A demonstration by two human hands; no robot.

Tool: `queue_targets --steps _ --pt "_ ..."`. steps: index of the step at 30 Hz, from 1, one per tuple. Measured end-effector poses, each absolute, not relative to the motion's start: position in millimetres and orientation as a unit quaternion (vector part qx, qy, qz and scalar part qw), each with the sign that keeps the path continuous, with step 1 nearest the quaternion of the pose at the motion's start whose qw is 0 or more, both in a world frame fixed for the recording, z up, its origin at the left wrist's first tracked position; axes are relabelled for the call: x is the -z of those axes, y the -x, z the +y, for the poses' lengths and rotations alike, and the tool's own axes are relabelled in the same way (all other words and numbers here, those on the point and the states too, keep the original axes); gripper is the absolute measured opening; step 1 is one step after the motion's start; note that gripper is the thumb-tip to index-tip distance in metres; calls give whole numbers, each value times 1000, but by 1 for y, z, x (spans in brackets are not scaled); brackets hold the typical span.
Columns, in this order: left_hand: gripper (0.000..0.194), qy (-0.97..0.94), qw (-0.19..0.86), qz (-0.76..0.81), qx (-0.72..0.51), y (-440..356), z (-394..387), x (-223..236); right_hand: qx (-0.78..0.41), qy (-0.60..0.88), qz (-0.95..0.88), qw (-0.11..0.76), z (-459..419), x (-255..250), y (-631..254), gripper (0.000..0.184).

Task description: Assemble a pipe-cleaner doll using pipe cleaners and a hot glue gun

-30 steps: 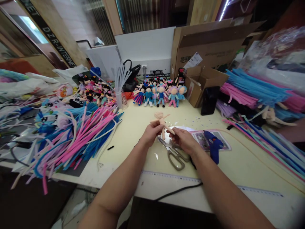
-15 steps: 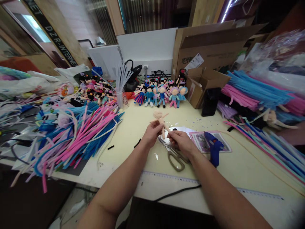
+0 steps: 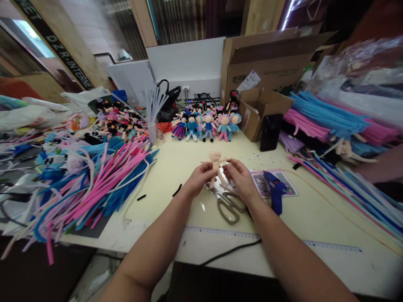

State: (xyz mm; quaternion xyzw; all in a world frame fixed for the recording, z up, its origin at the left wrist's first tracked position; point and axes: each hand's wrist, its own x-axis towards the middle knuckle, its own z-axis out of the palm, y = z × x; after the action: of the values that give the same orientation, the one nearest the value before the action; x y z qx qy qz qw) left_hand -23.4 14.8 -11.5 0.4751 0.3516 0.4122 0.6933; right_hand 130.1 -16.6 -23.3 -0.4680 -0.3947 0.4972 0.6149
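A small beige pipe-cleaner doll (image 3: 215, 157) with a round head, arms and two legs is held upright above the table. My left hand (image 3: 200, 178) is closed on its body, thumb and fingers pinching it from the left side. At the doll's right, my right hand (image 3: 239, 178) has its fingers closed around the end of the outstretched arm. Just beneath both hands lie scissors (image 3: 227, 209) with grey-brown handles. A blue glue gun (image 3: 276, 195) rests on a printed card (image 3: 289, 183) beyond my right wrist.
Pink and blue pipe cleaners (image 3: 103, 180) are heaped on the left, and more bundles (image 3: 327, 113) on the right. Several finished dolls (image 3: 208, 126) stand at the back beside cardboard boxes (image 3: 264, 109) and a black phone-like slab (image 3: 270, 132). A ruler (image 3: 217, 231) lies along the front edge.
The doll has turned from tilted to upright. My right hand has moved up from its leg to its arm, while my left hand keeps its hold. The view has shifted slightly right.
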Motion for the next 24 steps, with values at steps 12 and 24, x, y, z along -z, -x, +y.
queue_targets --steps 12,24 --pt "38 -528 654 391 -374 21 15 17 -459 454 -412 643 -21 18 -127 18" --pt "39 -509 604 414 -452 15 10 12 -476 481 -433 595 -18 23 -123 28"
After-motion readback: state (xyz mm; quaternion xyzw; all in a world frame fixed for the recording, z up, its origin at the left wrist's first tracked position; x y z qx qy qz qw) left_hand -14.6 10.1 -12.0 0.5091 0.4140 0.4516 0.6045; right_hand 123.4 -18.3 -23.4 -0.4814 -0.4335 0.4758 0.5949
